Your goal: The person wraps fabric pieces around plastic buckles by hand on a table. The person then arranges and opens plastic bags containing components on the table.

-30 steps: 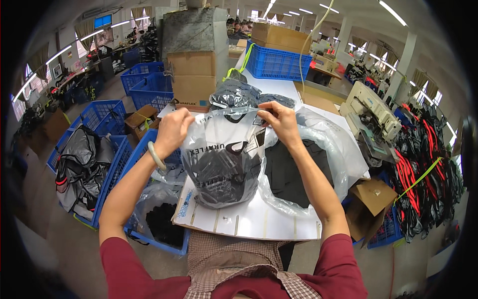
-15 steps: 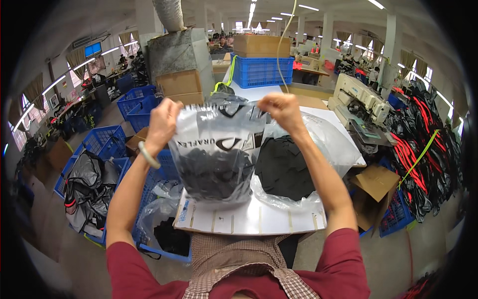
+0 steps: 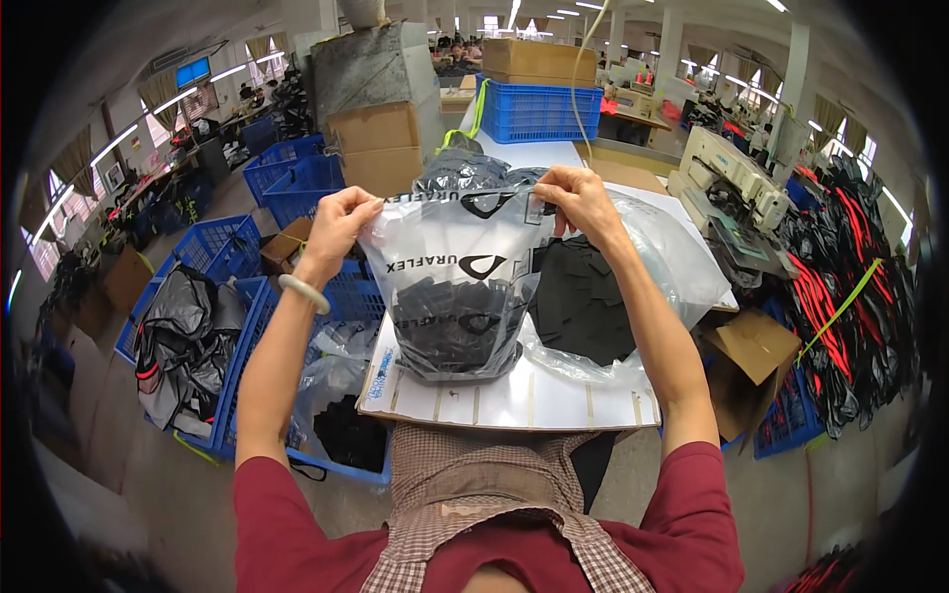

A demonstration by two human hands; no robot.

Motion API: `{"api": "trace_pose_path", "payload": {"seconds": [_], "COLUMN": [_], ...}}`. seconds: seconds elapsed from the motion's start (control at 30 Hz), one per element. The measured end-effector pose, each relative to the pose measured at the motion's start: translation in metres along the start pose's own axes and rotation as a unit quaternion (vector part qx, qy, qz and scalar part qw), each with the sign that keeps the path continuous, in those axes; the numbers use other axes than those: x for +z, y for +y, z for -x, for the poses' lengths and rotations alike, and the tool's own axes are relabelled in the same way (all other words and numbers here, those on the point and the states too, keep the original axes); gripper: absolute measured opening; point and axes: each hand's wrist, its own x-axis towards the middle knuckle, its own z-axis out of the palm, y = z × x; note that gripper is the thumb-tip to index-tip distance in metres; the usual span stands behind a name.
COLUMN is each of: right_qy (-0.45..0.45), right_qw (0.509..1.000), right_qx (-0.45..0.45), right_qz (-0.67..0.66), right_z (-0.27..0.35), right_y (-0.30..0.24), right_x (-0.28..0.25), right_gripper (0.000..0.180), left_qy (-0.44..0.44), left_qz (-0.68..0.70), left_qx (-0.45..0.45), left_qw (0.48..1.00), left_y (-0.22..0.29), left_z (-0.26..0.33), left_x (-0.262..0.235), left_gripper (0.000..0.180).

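Note:
A clear printed plastic bag (image 3: 450, 237) stands upright over the white table, its lower half filled with small black pieces (image 3: 460, 321). My left hand (image 3: 341, 225) pinches the bag's top left corner, and a pale bangle circles that wrist. At the top right corner my right hand (image 3: 578, 203) grips the same bag, thumb and fingers pressed together. The bag's base rests on the white tabletop (image 3: 504, 402). Just right of it, a pile of flat black pieces (image 3: 583, 301) lies in a larger clear plastic bag (image 3: 682, 247). Behind the held bag sits another filled plastic bag (image 3: 460, 170).
Blue crates stand left of the table; one crate (image 3: 252, 346) holds grey and black fabric items (image 3: 193, 336). A sewing machine (image 3: 732, 178) is at the right, near an open cardboard box (image 3: 751, 356) and hanging black and red items (image 3: 840, 287). A blue crate (image 3: 541, 111) stands at the far end.
Both hands still hold the bag's top corners. The bag looks less blurred and its mouth is stretched straighter. The whole view has shifted slightly, with the scene moving right and up.

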Motion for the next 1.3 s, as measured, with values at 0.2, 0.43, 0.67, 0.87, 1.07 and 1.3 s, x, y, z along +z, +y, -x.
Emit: {"api": "trace_pose_path", "payload": {"seconds": [0.2, 0.43, 0.67, 0.87, 1.07, 1.3], "right_qy": [-0.009, 0.168, -0.092, -0.176, -0.091, -0.008], "right_qw": [0.998, 0.986, 0.959, 0.920, 0.889, 0.885], "right_qx": [-0.058, -0.003, -0.246, -0.218, -0.309, -0.276], "right_qz": [-0.038, -0.001, 0.110, 0.274, 0.327, 0.375], "right_z": [0.022, -0.105, 0.133, 0.252, 0.148, 0.041], "right_y": [-0.032, 0.025, 0.120, 0.117, 0.119, 0.057], "right_x": [-0.014, 0.027, 0.097, 0.137, 0.077, -0.135], "right_gripper": [0.018, 0.016, 0.088, 0.058, 0.030, 0.037], "left_qy": [0.057, 0.104, -0.212, -0.172, -0.184, -0.210], "left_qz": [0.051, -0.379, -0.224, -0.307, -0.273, -0.274], "left_qx": [0.038, 0.057, -0.007, 0.014, 0.000, -0.011], "left_qw": [0.996, 0.918, 0.951, 0.936, 0.944, 0.938], "left_y": [0.041, -0.039, -0.103, -0.107, -0.099, 0.054], "left_z": [0.034, -0.112, 0.123, 0.261, 0.156, -0.032], "left_x": [0.009, -0.026, -0.002, 0.054, 0.025, 0.031], "left_gripper": [0.012, 0.027, 0.090, 0.103, 0.036, 0.014]}}
